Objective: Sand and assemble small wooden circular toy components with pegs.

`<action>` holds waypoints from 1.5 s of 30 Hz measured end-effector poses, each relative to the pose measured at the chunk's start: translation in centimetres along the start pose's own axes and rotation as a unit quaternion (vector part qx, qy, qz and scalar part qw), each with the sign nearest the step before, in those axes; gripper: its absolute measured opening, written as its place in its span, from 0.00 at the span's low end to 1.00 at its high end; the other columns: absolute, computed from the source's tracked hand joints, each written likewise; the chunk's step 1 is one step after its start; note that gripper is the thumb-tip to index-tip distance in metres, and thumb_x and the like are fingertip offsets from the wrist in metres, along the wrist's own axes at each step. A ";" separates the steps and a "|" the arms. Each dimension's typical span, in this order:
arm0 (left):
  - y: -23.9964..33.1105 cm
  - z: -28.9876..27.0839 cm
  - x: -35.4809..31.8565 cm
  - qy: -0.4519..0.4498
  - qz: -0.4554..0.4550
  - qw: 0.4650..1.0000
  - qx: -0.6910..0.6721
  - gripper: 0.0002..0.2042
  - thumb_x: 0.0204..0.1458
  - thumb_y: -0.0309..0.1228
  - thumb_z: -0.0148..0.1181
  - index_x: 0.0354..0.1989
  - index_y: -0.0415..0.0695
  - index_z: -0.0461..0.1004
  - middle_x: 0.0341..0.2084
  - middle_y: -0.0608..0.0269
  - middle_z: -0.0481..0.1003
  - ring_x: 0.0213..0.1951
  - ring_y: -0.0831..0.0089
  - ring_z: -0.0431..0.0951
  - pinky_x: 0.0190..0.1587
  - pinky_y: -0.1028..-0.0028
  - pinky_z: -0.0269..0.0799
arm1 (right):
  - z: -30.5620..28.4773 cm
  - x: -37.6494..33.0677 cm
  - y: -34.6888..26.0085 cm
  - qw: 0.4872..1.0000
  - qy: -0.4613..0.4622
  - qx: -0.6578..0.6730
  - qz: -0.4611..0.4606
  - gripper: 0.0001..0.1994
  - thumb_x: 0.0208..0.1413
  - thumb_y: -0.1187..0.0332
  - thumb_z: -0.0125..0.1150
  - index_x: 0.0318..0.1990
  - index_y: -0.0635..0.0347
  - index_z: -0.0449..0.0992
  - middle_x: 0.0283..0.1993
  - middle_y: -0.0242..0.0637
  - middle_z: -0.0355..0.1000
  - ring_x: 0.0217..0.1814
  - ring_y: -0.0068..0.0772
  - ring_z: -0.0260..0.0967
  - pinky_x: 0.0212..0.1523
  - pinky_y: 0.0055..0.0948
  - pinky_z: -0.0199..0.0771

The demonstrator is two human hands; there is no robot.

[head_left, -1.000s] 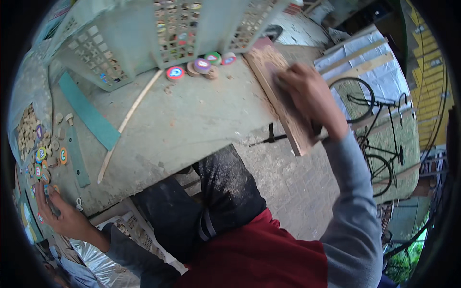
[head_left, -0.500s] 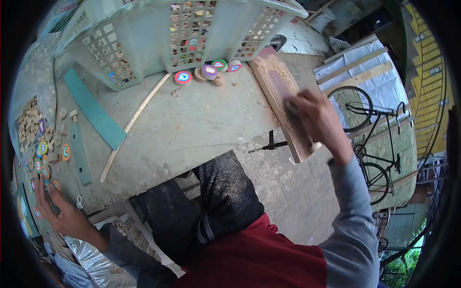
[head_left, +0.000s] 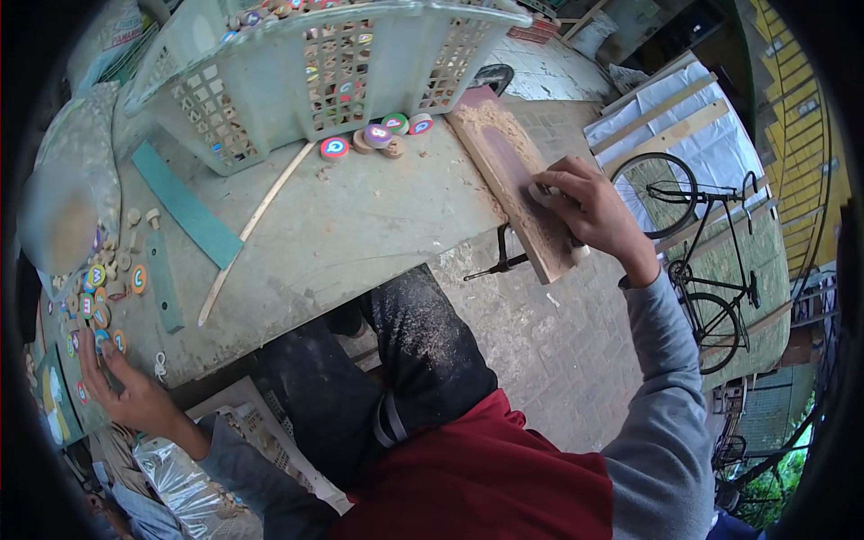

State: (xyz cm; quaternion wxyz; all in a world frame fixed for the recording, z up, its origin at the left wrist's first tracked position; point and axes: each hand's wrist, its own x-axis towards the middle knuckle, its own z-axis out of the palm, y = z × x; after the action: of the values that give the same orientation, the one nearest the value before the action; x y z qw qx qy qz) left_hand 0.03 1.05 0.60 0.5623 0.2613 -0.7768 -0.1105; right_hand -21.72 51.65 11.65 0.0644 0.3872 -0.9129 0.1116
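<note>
My right hand is closed, fingertips bent down onto a long board dusted with sawdust at the table's right edge. Between those fingers is a small piece, mostly hidden. A pale round end shows beside the board's near end. At the far left my left hand lies with fingers stretched and apart, close to several small coloured discs bearing letters. Nothing shows in its grasp. Pale wooden pegs and more discs lie just beyond it.
A pale plastic basket full of discs stands at the back. Before it lie several discs, a thin stick and a green strip. A black clamp juts out below the board. A bicycle is at right.
The view has shifted slightly. My right hand is a little higher in the picture, still bent onto the board. My left hand stays by the discs with fingers apart.
</note>
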 end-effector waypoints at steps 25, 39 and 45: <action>12.7 -4.1 -4.2 -0.322 -0.051 0.867 -0.376 0.16 0.49 0.19 0.67 0.49 0.38 0.79 0.40 0.53 0.80 0.41 0.59 0.80 0.44 0.66 0.76 | 14.6 2.8 -21.0 0.406 -0.146 0.897 0.093 0.31 0.60 0.64 0.61 0.68 0.64 0.60 0.50 0.49 0.74 0.42 0.34 0.73 0.47 0.32 0.73; -3.6 -3.2 4.7 -0.046 0.009 0.997 0.054 0.08 0.56 0.20 0.60 0.44 0.37 0.80 0.41 0.52 0.79 0.37 0.64 0.81 0.36 0.69 0.77 | 15.4 -0.7 -19.5 0.568 -0.102 0.813 0.077 0.20 0.57 0.61 0.63 0.51 0.68 0.75 0.43 0.47 0.78 0.43 0.33 0.74 0.48 0.31 0.72; -4.4 -2.8 2.5 0.031 -0.065 0.997 0.001 0.09 0.59 0.22 0.57 0.46 0.37 0.80 0.40 0.56 0.80 0.39 0.71 0.79 0.41 0.73 0.74 | 14.2 -1.4 -18.3 0.585 -0.050 0.803 0.102 0.20 0.57 0.60 0.63 0.48 0.69 0.75 0.41 0.46 0.78 0.42 0.33 0.73 0.46 0.31 0.72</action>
State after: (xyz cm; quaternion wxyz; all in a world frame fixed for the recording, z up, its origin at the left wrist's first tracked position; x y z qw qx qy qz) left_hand 3.28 -3.63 1.59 0.5772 0.3151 -0.7405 -0.1385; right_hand -8.01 36.71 0.42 -0.3305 0.1907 -0.4874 0.7854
